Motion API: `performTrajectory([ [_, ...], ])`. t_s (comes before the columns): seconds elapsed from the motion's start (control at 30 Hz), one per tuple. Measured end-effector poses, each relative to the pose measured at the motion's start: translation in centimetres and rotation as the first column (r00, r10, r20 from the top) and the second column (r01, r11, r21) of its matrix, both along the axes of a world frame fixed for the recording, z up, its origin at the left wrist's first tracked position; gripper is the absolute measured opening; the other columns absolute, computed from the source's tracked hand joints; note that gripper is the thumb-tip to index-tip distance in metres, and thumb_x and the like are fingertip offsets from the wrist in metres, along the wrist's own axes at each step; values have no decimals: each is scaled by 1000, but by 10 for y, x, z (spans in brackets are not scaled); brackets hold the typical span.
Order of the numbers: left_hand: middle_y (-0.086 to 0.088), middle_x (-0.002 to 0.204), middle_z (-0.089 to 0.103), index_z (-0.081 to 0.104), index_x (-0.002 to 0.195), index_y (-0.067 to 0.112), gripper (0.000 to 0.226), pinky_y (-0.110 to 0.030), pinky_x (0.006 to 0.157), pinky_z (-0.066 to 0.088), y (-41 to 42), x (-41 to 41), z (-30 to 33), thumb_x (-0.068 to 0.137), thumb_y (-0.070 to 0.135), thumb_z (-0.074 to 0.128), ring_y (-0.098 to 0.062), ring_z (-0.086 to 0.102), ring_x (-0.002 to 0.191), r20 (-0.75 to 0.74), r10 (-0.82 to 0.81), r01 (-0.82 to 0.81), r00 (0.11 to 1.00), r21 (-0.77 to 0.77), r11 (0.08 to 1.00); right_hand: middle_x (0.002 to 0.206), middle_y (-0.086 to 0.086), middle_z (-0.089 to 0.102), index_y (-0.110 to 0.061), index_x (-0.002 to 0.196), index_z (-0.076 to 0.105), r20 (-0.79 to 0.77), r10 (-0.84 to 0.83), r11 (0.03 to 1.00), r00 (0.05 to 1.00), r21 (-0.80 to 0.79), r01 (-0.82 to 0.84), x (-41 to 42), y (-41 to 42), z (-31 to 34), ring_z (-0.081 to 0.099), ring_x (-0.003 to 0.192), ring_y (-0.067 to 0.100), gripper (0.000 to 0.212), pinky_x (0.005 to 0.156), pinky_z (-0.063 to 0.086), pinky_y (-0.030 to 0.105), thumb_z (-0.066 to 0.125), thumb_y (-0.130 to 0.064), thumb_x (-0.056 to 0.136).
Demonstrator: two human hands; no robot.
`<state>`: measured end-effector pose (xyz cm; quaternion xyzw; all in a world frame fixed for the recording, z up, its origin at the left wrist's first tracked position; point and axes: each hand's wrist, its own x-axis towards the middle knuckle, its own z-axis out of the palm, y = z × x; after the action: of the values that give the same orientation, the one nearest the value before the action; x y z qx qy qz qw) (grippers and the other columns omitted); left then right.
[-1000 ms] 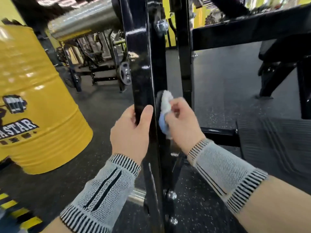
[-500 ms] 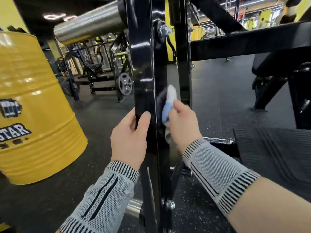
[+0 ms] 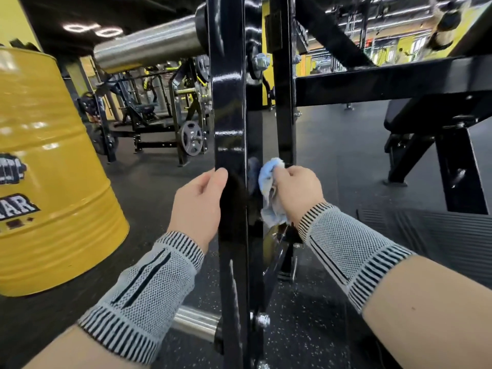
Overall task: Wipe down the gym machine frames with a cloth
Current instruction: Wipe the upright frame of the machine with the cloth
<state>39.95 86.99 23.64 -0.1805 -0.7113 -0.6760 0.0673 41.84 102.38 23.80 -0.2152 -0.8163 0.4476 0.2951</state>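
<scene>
Head view: left hand [image 3: 198,206] grips the black upright's [image 3: 230,115] left edge; right hand [image 3: 298,193] pinches the blue cloth [image 3: 267,179] against its right face. Risk: the bunched cloth could snag on the lower bolt [image 3: 262,320] and slip from the fingers

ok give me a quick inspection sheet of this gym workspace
surface: dark speckled floor.
job's things: blue cloth pressed against the black upright frame.
clutter: yellow drum at left.
grippers: left hand has its grip round the upright's edge; right hand holds the cloth.
cables: nothing seen.
surroundings: steel sleeve overhead, weight plate on a rack behind, black crossbar at right.
</scene>
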Motion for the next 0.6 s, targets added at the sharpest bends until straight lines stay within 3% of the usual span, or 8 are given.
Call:
performTrajectory([
  [0.07, 19, 104, 71, 71, 92, 38, 13, -35, 103, 46, 0, 5, 2, 91, 41, 59, -2, 63, 106, -15, -14, 14, 1000, 1, 1000, 73, -6, 50, -13, 88, 50, -158, -114, 986, 981, -138, 92, 5, 2, 9, 54, 73, 17, 17, 62, 40, 27, 47, -27, 97],
  [0.13, 26, 98, 68, 67, 87, 42, 15, -32, 104, 44, 1, 8, 2, 94, 34, 57, 2, 61, 103, -15, -6, 6, 1000, 8, 1000, 77, -11, 50, -19, 100, 47, -308, -125, 972, 943, -227, 54, 8, -8, 27, 53, 69, 7, 10, 55, 41, 22, 50, -27, 95],
  [0.27, 22, 94, 72, 70, 86, 43, 21, -33, 99, 49, 2, 9, 2, 96, 30, 55, 1, 65, 97, -28, -15, 15, 999, 19, 1000, 85, -3, 50, -9, 97, 59, -461, 123, 984, 879, -57, -167, 19, -40, 26, 48, 66, 6, 25, 60, 40, 20, 47, -31, 96],
  [0.33, 19, 95, 73, 71, 85, 45, 25, -37, 97, 50, 1, 7, 0, 96, 30, 54, -4, 67, 98, -55, -19, 20, 998, 6, 1000, 89, -1, 47, 0, 116, 60, -461, 159, 982, 873, -17, -188, 19, -37, 20, 48, 66, 11, 31, 59, 40, 14, 44, -21, 100],
  [0.4, 15, 94, 73, 71, 84, 49, 28, -44, 95, 52, 2, 7, -1, 96, 31, 52, -12, 68, 98, -87, -13, 12, 996, -17, 1000, 104, 2, 53, -13, 128, 59, -356, 127, 992, 926, 46, -119, 8, -26, 15, 50, 73, 4, 33, 66, 39, 6, 44, -25, 100],
  [0.47, 17, 89, 73, 69, 78, 54, 34, -44, 92, 53, 3, 7, -3, 96, 31, 51, -13, 68, 95, -94, 3, -7, 996, -40, 999, 109, 4, 63, -21, 113, 67, -239, 68, 995, 969, -49, -82, -5, -18, 4, 56, 81, 10, 25, 77, 47, 21, 47, -26, 98],
  [0.53, 24, 85, 71, 67, 76, 56, 38, -36, 90, 54, 3, 8, -3, 97, 29, 50, -5, 66, 91, -116, 16, -24, 993, -69, 997, 88, -1, 65, -24, 85, 66, -102, 34, 985, 994, -163, -50, -6, -22, -12, 58, 78, 17, 22, 74, 50, 29, 47, -22, 96],
  [0.6, 28, 86, 70, 67, 84, 53, 34, -29, 88, 52, 3, 8, -3, 97, 27, 50, 3, 65, 89, -145, 9, -20, 989, -77, 997, 71, 2, 53, -15, 74, 60, -117, 58, 978, 991, -192, -80, 4, -31, -14, 50, 73, 21, 27, 72, 48, 35, 43, -19, 95],
])
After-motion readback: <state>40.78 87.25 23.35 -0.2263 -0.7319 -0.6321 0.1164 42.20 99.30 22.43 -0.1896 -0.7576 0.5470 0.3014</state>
